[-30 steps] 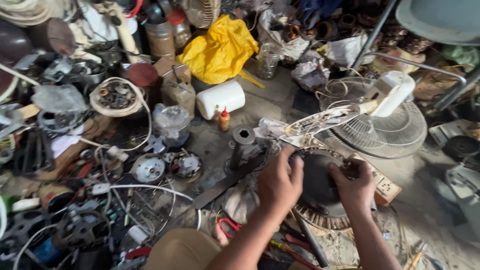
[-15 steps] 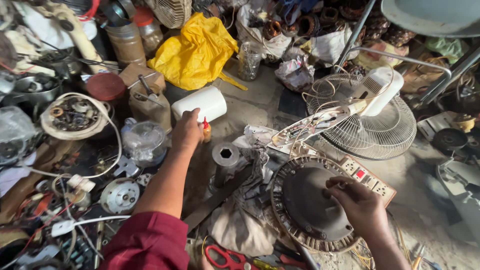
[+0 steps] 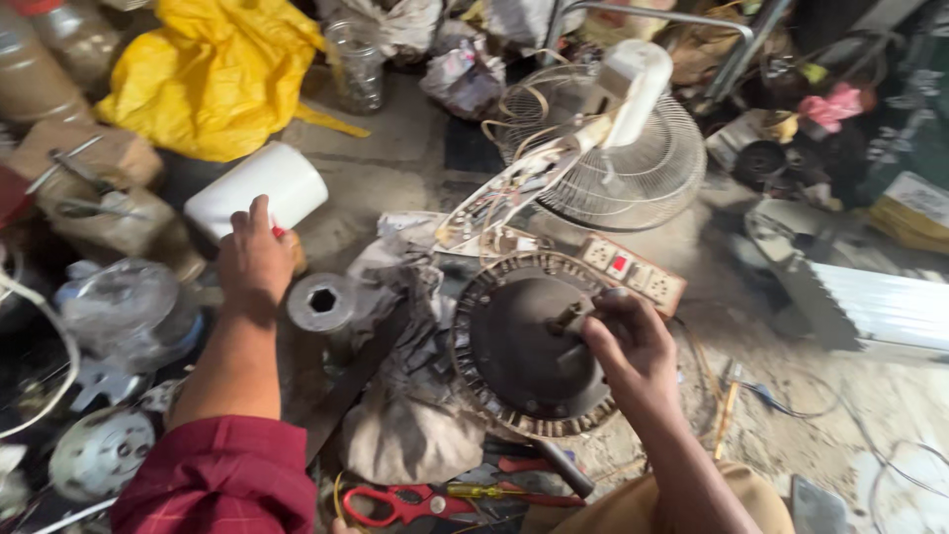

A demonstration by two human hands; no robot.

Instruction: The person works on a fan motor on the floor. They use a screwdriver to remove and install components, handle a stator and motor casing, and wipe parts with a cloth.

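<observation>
My left hand (image 3: 255, 262) is stretched out to the left and closed around a small bottle with a red cap (image 3: 280, 233), mostly hidden under my fingers, just in front of a white cylinder (image 3: 259, 188). My right hand (image 3: 633, 341) grips the shaft at the middle of a round dark fan motor (image 3: 524, 341) with a ring of copper windings, which lies on a dirty grey cloth (image 3: 405, 396). A grey metal socket with a hexagonal hole (image 3: 321, 302) stands between my hands.
A white power strip (image 3: 633, 274) lies beside the motor. Behind it lie a wire fan guard (image 3: 633, 168) and a white fan body (image 3: 633, 84). Red-handled scissors (image 3: 395, 504) and a screwdriver lie near me. A yellow bag (image 3: 213, 74) and motor parts crowd the left.
My left hand left the motor, reached left toward the white cylinder and closed on the small red-capped bottle. My right hand stayed on the motor's centre. The view tilted down and closer.
</observation>
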